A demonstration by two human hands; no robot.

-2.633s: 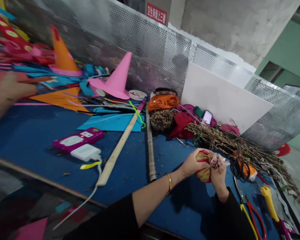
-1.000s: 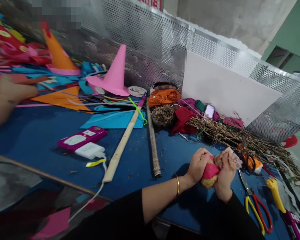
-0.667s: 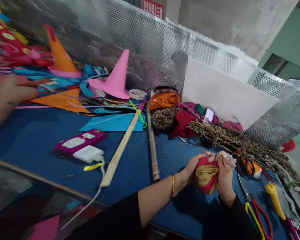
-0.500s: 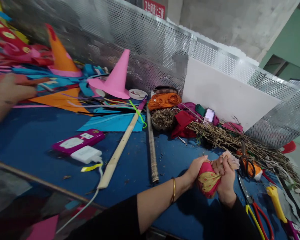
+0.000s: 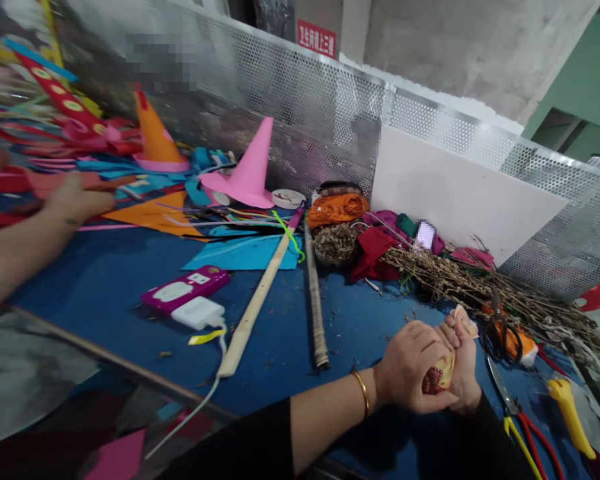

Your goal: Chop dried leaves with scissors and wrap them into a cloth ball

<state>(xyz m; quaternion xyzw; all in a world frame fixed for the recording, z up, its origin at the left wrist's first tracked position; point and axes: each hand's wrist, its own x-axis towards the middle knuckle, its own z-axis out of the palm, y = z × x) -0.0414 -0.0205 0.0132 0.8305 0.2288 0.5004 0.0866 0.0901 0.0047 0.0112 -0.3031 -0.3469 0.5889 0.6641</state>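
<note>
Between my two hands is a small red and yellow patterned cloth bundle, held just above the blue table. My left hand, with a gold bangle at its wrist, wraps over the bundle and covers most of it. My right hand is closed round its gathered neck, and a pale end of cloth sticks out past the fingers. Right of my hands lie shears with red and yellow handles, dark-handled scissors and a yellow-handled tool.
Dried stalks and coloured cloth line the mesh panel. Further left are a wooden stick, a purple power bank, a pink cone hat and an orange cone. Another person's hand works at far left.
My left hand has slid over the bundle and now wraps it, hiding more of the cloth. The view has shifted slightly left, showing more of the other person's arm.
</note>
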